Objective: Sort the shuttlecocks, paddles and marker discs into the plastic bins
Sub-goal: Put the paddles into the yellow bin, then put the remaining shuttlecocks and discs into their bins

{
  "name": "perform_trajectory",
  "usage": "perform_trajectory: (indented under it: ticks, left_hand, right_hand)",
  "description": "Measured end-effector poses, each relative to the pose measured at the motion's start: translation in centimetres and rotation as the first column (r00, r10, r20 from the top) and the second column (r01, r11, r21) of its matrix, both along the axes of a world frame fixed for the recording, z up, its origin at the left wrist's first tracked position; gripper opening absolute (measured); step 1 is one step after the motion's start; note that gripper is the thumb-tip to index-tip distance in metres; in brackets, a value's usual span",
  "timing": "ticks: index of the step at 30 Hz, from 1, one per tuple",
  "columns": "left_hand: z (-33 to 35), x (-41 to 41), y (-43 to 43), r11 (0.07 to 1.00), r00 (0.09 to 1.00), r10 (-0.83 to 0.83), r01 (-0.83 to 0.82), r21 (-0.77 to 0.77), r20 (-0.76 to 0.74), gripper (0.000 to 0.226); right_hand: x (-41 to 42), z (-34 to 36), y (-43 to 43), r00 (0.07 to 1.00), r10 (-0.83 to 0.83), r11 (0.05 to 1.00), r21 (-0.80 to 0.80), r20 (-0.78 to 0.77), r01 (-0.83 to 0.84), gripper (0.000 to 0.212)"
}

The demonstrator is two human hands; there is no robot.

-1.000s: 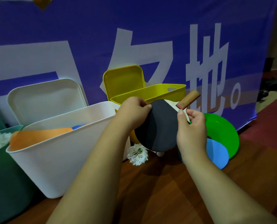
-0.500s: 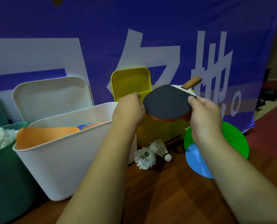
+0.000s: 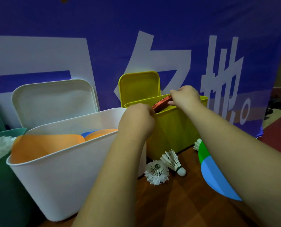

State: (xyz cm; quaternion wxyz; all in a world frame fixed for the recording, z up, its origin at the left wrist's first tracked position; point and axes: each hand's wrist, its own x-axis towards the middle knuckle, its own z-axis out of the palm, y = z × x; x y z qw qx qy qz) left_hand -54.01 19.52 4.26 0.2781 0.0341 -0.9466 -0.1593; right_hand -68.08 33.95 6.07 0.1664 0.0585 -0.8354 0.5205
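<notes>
Both hands hold a table-tennis paddle (image 3: pixel 162 102) edge-on over the yellow bin (image 3: pixel 172 126); only its red rim shows, the rest sits inside the bin. My left hand (image 3: pixel 137 119) pinches the rim's near end at the bin's front lip. My right hand (image 3: pixel 184 95) grips the far end. Two white shuttlecocks (image 3: pixel 156 172) (image 3: pixel 173 159) lie on the floor in front of the yellow bin; a third (image 3: pixel 197 143) peeks out beside a green disc (image 3: pixel 203 151) that overlaps a blue disc (image 3: pixel 213 179). The white bin (image 3: pixel 67 163) holds orange and blue discs (image 3: pixel 46 145).
A green bin (image 3: pixel 3 182) with white shuttlecocks stands at far left. White lid (image 3: pixel 54 100) and yellow lid (image 3: pixel 139 86) lean against a blue banner (image 3: pixel 136 30). The floor is brown wood, red to the right.
The paddle rose from in front of the yellow bin, turned edge-on and sank into it, both hands following. The view shifted, showing more of the shuttlecocks on the floor.
</notes>
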Motion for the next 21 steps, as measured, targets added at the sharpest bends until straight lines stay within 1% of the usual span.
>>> perform_trajectory:
  ticks: [1, 2, 3, 5, 6, 9, 12, 14, 16, 18, 19, 21]
  left_hand:
    - [0.0, -0.1, 0.0, 1.000, 1.000, 0.001, -0.001, -0.005, -0.004, 0.043]
    - [-0.1, -0.2, -0.1, 1.000, 1.000, 0.002, -0.002, -0.010, -0.012, 0.043]
    - [-0.1, -0.3, -0.1, 1.000, 1.000, 0.003, -0.003, -0.015, -0.017, 0.043]
    - [-0.2, -0.5, -0.2, 1.000, 1.000, 0.005, -0.006, -0.020, -0.014, 0.042]
    - [-0.3, -0.6, -0.2, 1.000, 1.000, 0.007, -0.007, -0.018, -0.006, 0.041]
    - [-0.5, -0.9, 0.0, 0.999, 1.000, 0.016, -0.016, -0.033, -0.006, 0.034]
    - [-0.5, -0.8, 0.7, 0.998, 0.996, 0.001, -0.006, -0.055, -0.091, 0.034]
    - [-0.3, -0.4, 1.7, 0.992, 0.980, -0.072, 0.051, -0.117, -0.184, 0.033]
    - [0.0, 0.2, 2.9, 0.975, 0.956, -0.166, 0.122, -0.186, -0.241, 0.030]
    - [0.2, 0.9, 3.9, 0.952, 0.942, -0.268, 0.226, -0.207, -0.203, 0.030]
    - [0.3, 1.1, 4.3, 0.942, 0.944, -0.302, 0.273, -0.196, -0.137, 0.030]
    - [0.1, 1.4, 4.7, 0.933, 0.950, -0.304, 0.311, -0.183, 0.069, 0.029]
  right_hand:
    - [0.1, 0.3, -0.1, 0.999, -0.041, 0.991, 0.124, -0.020, 0.043, 0.031]
    - [0.4, 0.4, -0.1, 0.996, -0.074, 0.976, 0.203, -0.050, 0.083, 0.031]
    - [0.8, 0.4, 0.0, 0.992, -0.092, 0.964, 0.243, -0.089, 0.111, 0.030]
    - [2.0, -0.3, 0.8, 0.978, -0.099, 0.955, 0.259, -0.183, 0.145, 0.030]
    - [2.6, -0.8, 1.4, 0.974, -0.087, 0.962, 0.238, -0.209, 0.137, 0.031]
    - [4.7, -2.6, 3.3, 0.978, -0.028, 0.988, 0.141, -0.207, 0.059, 0.032]
    - [6.7, -4.6, 5.2, 0.969, -0.032, 0.996, 0.077, -0.246, 0.053, 0.031]
    - [7.8, -5.9, 6.4, 0.966, -0.050, 0.997, 0.049, -0.255, 0.065, 0.031]
    - [8.7, -7.4, 7.0, 0.977, -0.038, 0.999, 0.023, -0.209, 0.044, 0.029]
    - [9.6, -9.6, 6.8, 0.986, -0.012, 1.000, 0.019, -0.167, 0.015, 0.025]
    - [10.1, -10.9, 6.6, 0.987, 0.003, 0.999, 0.053, -0.161, 0.006, 0.023]
    - [10.8, -13.4, 6.0, 0.988, 0.057, 0.984, 0.177, -0.146, -0.030, 0.023]
